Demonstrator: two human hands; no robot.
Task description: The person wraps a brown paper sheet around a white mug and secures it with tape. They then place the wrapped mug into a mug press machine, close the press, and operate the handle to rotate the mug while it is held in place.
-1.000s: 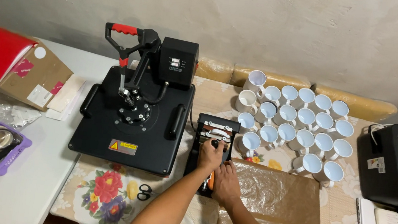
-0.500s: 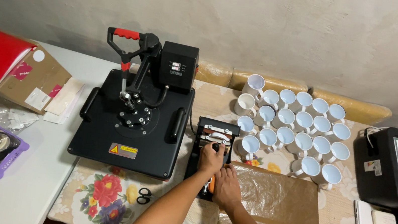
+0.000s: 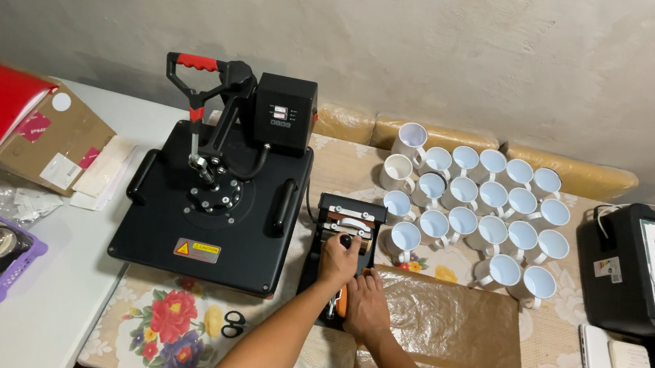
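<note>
Left hand (image 3: 339,262): clenched on the small mug press (image 3: 343,244), one unit.
Right hand (image 3: 367,301): gripping its orange-tipped lever (image 3: 339,302), seemingly.
Mugs (image 3: 474,214): about nineteen white, beyond the right hand.
Flat heat press (image 3: 212,207): one, left of both hands.
Scissors (image 3: 233,325): one pair, near the left forearm.

The hands (image 3: 353,283) hide the mug press's (image 3: 345,226) orange handle and front.

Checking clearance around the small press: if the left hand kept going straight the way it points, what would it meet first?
Probably the white clamp bars of the small mug press just beyond the left hand; farther on lies the tablecloth, though depth is unclear.
</note>
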